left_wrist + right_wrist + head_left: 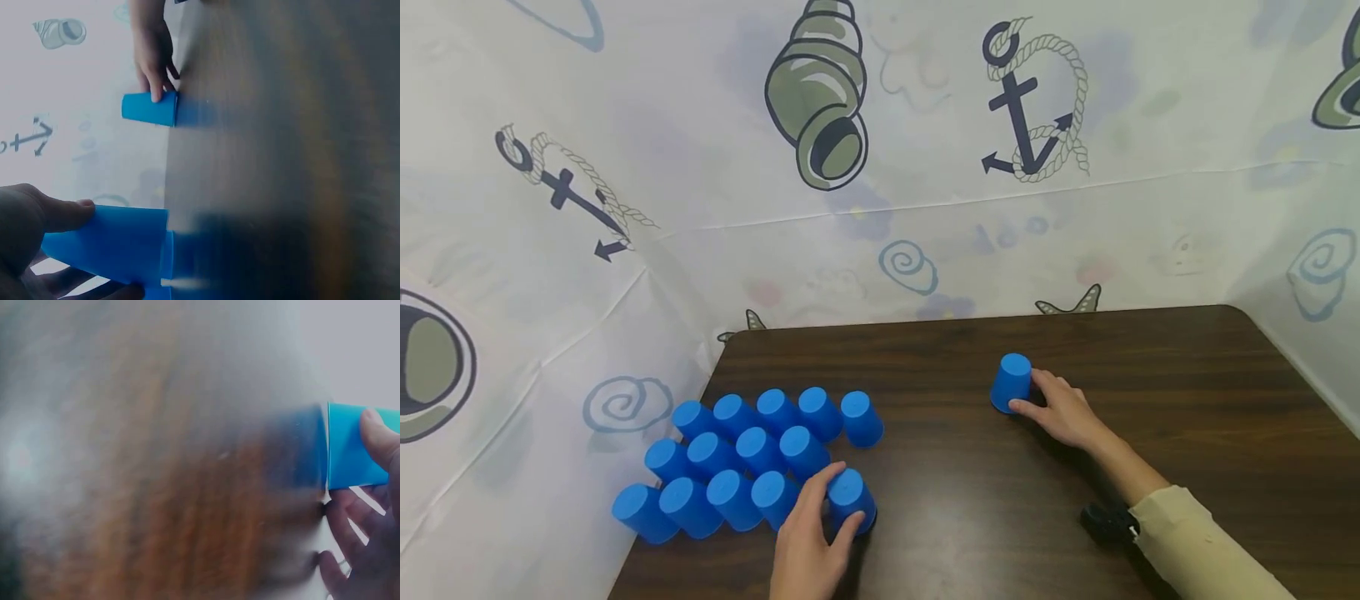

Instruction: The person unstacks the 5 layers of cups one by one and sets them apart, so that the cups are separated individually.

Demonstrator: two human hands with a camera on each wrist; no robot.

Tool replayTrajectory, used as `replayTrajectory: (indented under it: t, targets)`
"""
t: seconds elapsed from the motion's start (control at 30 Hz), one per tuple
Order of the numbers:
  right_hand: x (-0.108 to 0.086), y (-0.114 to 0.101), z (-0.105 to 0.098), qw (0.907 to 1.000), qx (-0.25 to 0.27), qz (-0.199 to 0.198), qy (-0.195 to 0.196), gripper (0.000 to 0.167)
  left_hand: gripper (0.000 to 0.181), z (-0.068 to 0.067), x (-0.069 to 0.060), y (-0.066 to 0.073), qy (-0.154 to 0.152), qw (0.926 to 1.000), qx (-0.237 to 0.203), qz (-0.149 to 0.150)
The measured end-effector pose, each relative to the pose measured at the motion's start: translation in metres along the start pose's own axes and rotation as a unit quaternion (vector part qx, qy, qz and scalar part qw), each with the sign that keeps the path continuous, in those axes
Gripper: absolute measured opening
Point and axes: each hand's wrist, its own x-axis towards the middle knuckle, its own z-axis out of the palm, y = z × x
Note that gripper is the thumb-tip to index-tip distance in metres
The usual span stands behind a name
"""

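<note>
At the right end of the front row of cups, my left hand (pixel 811 542) grips an upside-down blue plastic cup (pixel 852 498) between thumb and fingers. In the left wrist view, the thumb (pixel 69 214) lies along one side of that cup (pixel 119 240) and fingers curl around the other. Further back and right, my right hand (pixel 1067 410) holds another upside-down blue cup (pixel 1011 383) by its side, its mouth at the tabletop. The right wrist view shows the thumb (pixel 378 437) on this cup (pixel 350 447), with fingers below it.
Several more upside-down blue cups (pixel 760 450) stand close together in three rows on the left of the dark wooden table (pixel 955 500). A black object (pixel 1108 523) is at the right wrist. White patterned cloth (pixel 947 242) hangs behind the table and at its sides.
</note>
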Motion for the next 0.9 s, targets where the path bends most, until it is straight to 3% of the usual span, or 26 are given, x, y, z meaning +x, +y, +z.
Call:
replayTrajectory:
  t: [0.27, 0.57, 0.9]
  targets:
    - [0.006, -0.031, 0.008, 0.9993, -0.003, -0.037, -0.003, 0.060, 0.067, -0.013, -0.011, -0.009, 0.015, 0.9994, 0.018, -0.026]
    - [0.012, -0.072, 0.041, 0.9956, 0.010, -0.078, -0.051, 0.063, 0.069, -0.011, -0.008, -0.016, 0.034, 0.9987, 0.038, -0.008]
    - [0.024, -0.090, 0.069, 0.9905, 0.003, -0.124, -0.059, 0.059, 0.070, -0.006, -0.005, -0.016, 0.041, 0.9973, 0.058, -0.015]
